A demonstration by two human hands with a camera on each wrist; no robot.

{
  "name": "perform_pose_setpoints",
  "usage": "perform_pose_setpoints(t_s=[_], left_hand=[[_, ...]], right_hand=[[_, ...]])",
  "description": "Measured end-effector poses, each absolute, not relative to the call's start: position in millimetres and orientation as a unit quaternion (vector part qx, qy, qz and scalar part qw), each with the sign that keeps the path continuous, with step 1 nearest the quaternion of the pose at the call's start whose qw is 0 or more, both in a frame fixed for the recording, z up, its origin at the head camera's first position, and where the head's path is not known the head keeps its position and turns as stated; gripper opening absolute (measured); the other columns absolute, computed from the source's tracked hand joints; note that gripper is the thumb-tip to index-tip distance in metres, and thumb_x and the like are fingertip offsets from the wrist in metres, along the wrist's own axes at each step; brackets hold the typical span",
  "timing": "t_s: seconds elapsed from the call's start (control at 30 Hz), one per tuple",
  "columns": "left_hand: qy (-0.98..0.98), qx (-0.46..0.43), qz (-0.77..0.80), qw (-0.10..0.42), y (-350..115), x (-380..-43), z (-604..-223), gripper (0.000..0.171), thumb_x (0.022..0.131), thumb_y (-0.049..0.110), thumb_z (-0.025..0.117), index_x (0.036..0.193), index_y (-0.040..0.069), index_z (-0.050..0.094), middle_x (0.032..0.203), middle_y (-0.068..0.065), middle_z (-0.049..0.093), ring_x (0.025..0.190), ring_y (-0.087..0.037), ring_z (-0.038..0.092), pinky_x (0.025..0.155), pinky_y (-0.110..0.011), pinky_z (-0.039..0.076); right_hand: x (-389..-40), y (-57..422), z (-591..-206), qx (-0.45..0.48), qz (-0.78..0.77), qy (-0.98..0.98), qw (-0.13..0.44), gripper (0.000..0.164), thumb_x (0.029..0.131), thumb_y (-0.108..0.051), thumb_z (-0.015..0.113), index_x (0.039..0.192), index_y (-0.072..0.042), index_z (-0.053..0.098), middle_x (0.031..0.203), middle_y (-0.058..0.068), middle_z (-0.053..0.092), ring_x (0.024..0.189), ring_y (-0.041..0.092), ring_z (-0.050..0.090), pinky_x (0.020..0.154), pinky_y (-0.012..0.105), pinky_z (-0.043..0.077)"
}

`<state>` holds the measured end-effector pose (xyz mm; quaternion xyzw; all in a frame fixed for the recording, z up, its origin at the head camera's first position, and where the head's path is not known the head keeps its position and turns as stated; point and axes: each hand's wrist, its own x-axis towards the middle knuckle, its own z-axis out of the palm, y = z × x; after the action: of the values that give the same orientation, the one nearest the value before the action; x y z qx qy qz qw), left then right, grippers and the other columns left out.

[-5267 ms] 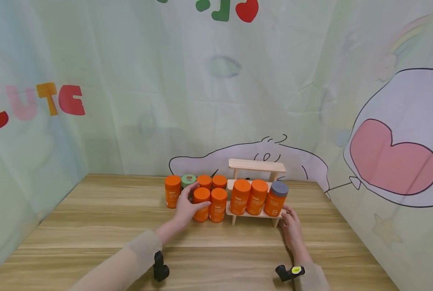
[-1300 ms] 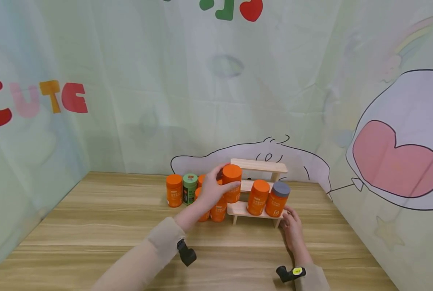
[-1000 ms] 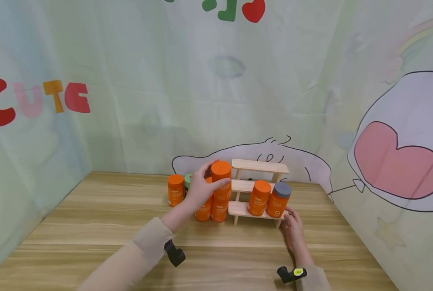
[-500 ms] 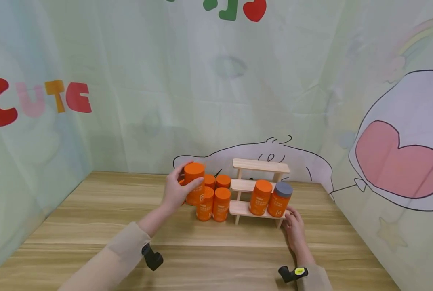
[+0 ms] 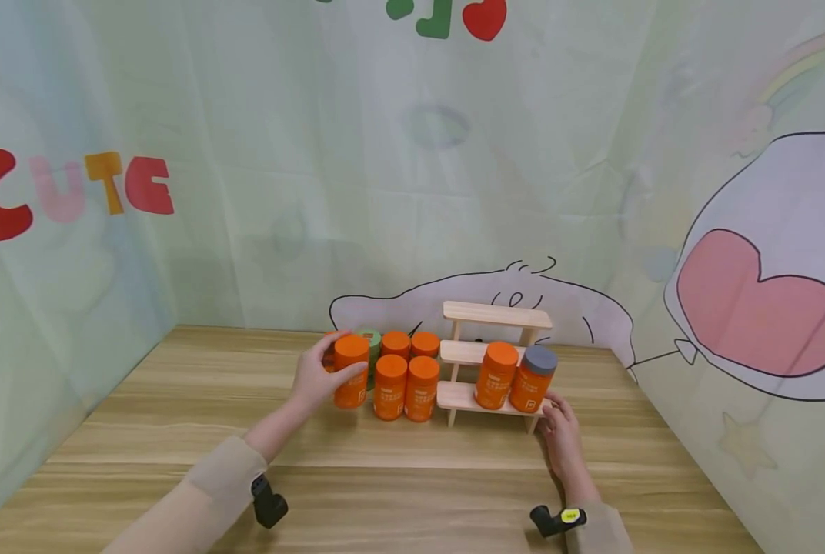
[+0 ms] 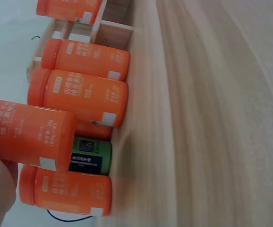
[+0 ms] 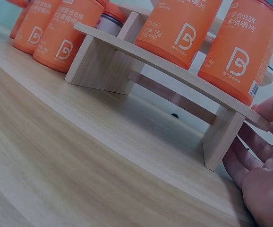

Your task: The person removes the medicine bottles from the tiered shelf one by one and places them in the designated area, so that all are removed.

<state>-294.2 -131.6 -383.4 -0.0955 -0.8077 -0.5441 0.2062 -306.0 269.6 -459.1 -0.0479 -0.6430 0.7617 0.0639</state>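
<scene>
My left hand point(image 5: 312, 381) grips an orange bottle with an orange lid point(image 5: 352, 373) around its side. In the left wrist view this held bottle point(image 6: 28, 135) hangs clear of the tabletop, in front of a green jar point(image 6: 91, 156) and another orange bottle point(image 6: 65, 191). My right hand point(image 5: 560, 438) holds the right end of the lowest shelf of a small three-tier wooden rack point(image 5: 497, 313); the right wrist view shows the fingers around that shelf end point(image 7: 259, 120). Upright on that shelf are an orange-lidded bottle point(image 5: 497, 375) and a grey-lidded orange bottle point(image 5: 533, 379).
Left of the rack, several orange bottles stand close together on the wooden table point(image 5: 412, 492), two in front point(image 5: 389, 388) and others behind. A printed curtain point(image 5: 281, 192) hangs behind and at both sides of the table.
The left hand has taken the left bottle off the lowest shelf, carried it left past the bottle group, and lowered it. The right hand has stayed at the rack.
</scene>
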Motion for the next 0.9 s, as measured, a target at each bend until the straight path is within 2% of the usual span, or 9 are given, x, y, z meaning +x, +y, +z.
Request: perform_pose_setpoints(t_s=[0.07, 0.17, 0.3, 0.47, 0.63, 0.9], left_hand=[[-0.811, -0.097, -0.541, 0.202, -133, -297, -390, 0.059, 0.08, 0.01, 0.079, 0.133, -0.003, 0.055, 0.121, -0.023, 0.064, 0.097, -0.03, 0.064, 0.082, -0.023, 0.053], [-0.816, -0.097, -0.537, 0.189, -135, -300, -398, 0.06, 0.08, 0.01, 0.08, 0.133, -0.004, 0.054, 0.124, -0.024, 0.063, 0.103, -0.033, 0.064, 0.088, -0.034, 0.056], [-0.824, -0.09, -0.532, 0.174, -134, -303, -406, 0.062, 0.081, 0.01, 0.079, 0.134, -0.005, 0.052, 0.127, -0.026, 0.061, 0.111, -0.037, 0.062, 0.094, -0.048, 0.053], [-0.831, -0.069, -0.532, 0.15, -130, -305, -412, 0.064, 0.081, 0.01, 0.079, 0.136, -0.005, 0.05, 0.131, -0.027, 0.059, 0.117, -0.037, 0.059, 0.099, -0.048, 0.049], [-0.835, -0.054, -0.533, 0.128, -126, -306, -415, 0.065, 0.083, 0.01, 0.077, 0.139, -0.005, 0.048, 0.138, -0.028, 0.053, 0.125, -0.039, 0.054, 0.106, -0.049, 0.044], [-0.832, -0.041, -0.54, 0.122, -122, -310, -418, 0.065, 0.084, 0.009, 0.076, 0.14, -0.004, 0.045, 0.142, -0.028, 0.048, 0.131, -0.04, 0.049, 0.109, -0.05, 0.04]], right_hand=[[-306, 270, -459, -0.046, 0.76, -0.645, 0.063, 0.028, 0.101, -0.009, 0.036, 0.112, -0.029, 0.053, 0.148, 0.008, 0.03, 0.097, -0.005, 0.052, 0.087, 0.016, 0.041], [-306, 270, -459, -0.042, 0.761, -0.645, 0.062, 0.027, 0.101, -0.01, 0.035, 0.114, -0.026, 0.052, 0.155, 0.014, 0.024, 0.097, -0.006, 0.051, 0.087, 0.015, 0.041], [-307, 270, -459, -0.039, 0.76, -0.646, 0.059, 0.027, 0.101, -0.01, 0.034, 0.116, -0.024, 0.051, 0.158, 0.015, 0.02, 0.098, -0.007, 0.051, 0.087, 0.014, 0.041], [-307, 270, -459, -0.044, 0.759, -0.646, 0.064, 0.027, 0.101, -0.009, 0.035, 0.115, -0.024, 0.052, 0.154, 0.015, 0.024, 0.098, -0.007, 0.051, 0.087, 0.014, 0.042], [-307, 269, -460, -0.038, 0.762, -0.643, 0.066, 0.027, 0.101, -0.008, 0.035, 0.115, -0.024, 0.052, 0.158, 0.018, 0.019, 0.096, -0.007, 0.05, 0.086, 0.013, 0.041], [-308, 270, -461, -0.042, 0.76, -0.645, 0.069, 0.028, 0.1, -0.008, 0.034, 0.114, -0.025, 0.053, 0.158, 0.017, 0.02, 0.097, -0.006, 0.05, 0.086, 0.013, 0.041]])
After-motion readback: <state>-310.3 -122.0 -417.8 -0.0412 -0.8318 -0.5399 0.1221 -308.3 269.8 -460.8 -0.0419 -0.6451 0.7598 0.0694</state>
